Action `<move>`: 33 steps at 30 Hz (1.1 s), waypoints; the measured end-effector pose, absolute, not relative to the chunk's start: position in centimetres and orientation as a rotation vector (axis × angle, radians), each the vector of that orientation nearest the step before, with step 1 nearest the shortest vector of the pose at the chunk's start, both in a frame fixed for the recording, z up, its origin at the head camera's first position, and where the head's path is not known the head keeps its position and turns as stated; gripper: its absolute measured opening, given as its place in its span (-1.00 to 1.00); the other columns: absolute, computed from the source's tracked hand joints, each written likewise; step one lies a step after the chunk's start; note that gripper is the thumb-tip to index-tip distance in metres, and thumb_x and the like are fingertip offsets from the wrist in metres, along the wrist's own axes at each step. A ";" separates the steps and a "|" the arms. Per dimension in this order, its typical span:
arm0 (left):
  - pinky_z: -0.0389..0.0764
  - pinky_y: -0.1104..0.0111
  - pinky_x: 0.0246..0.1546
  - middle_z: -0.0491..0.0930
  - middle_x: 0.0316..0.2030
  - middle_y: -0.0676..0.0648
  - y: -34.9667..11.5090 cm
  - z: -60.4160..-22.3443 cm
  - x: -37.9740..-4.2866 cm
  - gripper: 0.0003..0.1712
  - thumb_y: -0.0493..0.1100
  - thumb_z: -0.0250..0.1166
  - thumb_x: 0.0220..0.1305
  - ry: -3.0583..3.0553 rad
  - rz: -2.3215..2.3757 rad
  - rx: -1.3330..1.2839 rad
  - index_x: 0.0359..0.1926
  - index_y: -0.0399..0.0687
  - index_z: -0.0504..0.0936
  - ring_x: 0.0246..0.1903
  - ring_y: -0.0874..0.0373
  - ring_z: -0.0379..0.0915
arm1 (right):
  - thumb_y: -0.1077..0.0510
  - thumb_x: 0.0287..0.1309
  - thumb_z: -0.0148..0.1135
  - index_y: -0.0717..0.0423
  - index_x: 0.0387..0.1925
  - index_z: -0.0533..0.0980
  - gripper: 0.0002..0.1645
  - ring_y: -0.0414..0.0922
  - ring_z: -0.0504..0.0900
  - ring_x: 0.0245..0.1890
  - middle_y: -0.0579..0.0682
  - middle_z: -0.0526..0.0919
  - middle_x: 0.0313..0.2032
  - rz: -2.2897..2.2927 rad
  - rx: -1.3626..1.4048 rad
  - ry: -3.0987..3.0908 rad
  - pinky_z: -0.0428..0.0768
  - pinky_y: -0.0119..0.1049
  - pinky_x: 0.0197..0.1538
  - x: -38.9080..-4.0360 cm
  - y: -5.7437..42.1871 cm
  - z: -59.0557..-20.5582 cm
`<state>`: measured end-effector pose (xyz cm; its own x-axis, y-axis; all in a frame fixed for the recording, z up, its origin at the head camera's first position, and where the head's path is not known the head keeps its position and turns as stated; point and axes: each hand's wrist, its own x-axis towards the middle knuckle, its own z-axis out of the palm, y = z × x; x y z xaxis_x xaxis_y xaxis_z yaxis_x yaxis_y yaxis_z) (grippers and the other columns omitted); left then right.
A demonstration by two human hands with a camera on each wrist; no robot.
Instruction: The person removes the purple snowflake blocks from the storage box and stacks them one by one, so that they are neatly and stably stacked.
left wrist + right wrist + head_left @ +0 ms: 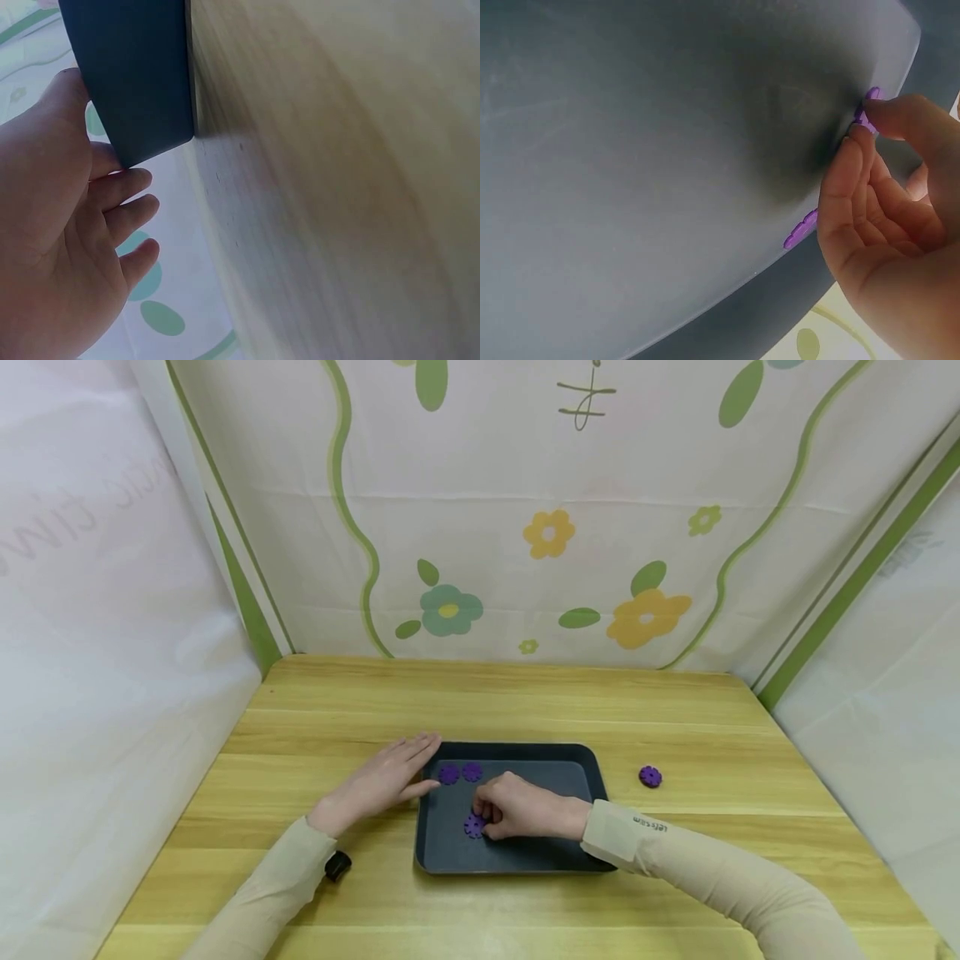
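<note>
Between thumb and fingertips, my right hand (525,808) pinches a purple notched disc (473,827) over the dark tray (540,860). From the right wrist camera, the pinched disc shows edge-on at the fingertips, and a second purple disc (801,229) lies past the fingers. Two more notched discs, a left one (448,774) and a right one (472,772), lie side by side at the tray's far left corner. My left hand (382,781) touches the tray's left rim there, fingers stretched out; its wrist view shows the thumb and fingers by the tray wall (139,82).
Right of the tray, another purple disc (650,777), perhaps a stack, sits on the wooden table (337,693). A black band (337,866) is at the left sleeve. Printed white cloth (480,468) hangs behind and along both sides of the table.
</note>
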<state>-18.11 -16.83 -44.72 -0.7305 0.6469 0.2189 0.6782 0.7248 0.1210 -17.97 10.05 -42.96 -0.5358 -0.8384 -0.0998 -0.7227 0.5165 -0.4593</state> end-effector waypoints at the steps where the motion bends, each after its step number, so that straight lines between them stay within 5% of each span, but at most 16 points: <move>1: 0.42 -0.02 0.38 0.37 0.40 -0.23 -16.8 -44.7 -18.1 -0.23 0.12 0.21 0.40 -2.763 -0.284 -1.069 0.43 -0.25 0.31 0.38 -0.10 0.35 | 0.17 0.10 0.42 0.06 -0.23 0.62 -0.81 -0.38 0.56 -0.45 -0.13 0.70 -0.37 -0.528 -1.305 2.452 0.53 -0.68 -0.36 -18.0 10.0 -43.0; 33: 0.41 -0.02 0.38 0.37 0.40 -0.25 -17.0 -44.9 -18.1 -0.21 0.14 0.20 0.40 -2.753 -0.306 -1.082 0.44 -0.27 0.29 0.38 -0.11 0.35 | 0.24 0.07 0.39 0.09 -0.23 0.66 -0.83 -0.42 0.54 -0.49 -0.06 0.73 -0.38 -0.673 -1.200 2.558 0.58 -0.56 -0.38 -19.3 15.3 -40.9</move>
<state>-18.08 -16.97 -44.92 -0.7231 0.6515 0.2295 0.6860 0.7162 0.1283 -19.26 15.34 -40.87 -0.6356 -0.7718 -0.0176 -0.6632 0.5575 -0.4995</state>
